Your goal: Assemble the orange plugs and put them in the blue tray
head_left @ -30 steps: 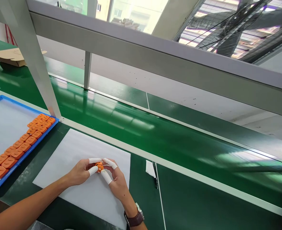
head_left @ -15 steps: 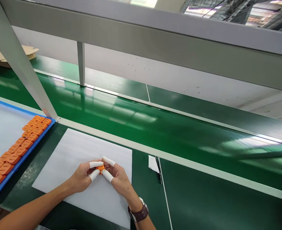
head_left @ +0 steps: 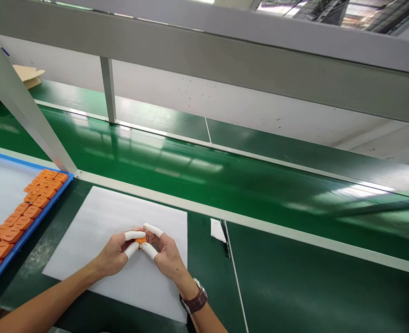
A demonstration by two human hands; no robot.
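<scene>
Gripping orange part (head_left: pixel 141 240) with left hand (head_left: pixel 116 253) and right hand (head_left: pixel 166 254) together, above white sheet (head_left: pixel 96 217). Blue tray (head_left: pixel 34 225) at 9 o'clock

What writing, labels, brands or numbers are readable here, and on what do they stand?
No text can be read anywhere.
Orange piece, pinched between left hand and right hand: too small and mostly covered.
Orange pieces in the blue tray: no legible lettering.
Wristwatch: dial too small to read.
White slip: looks blank.
</scene>
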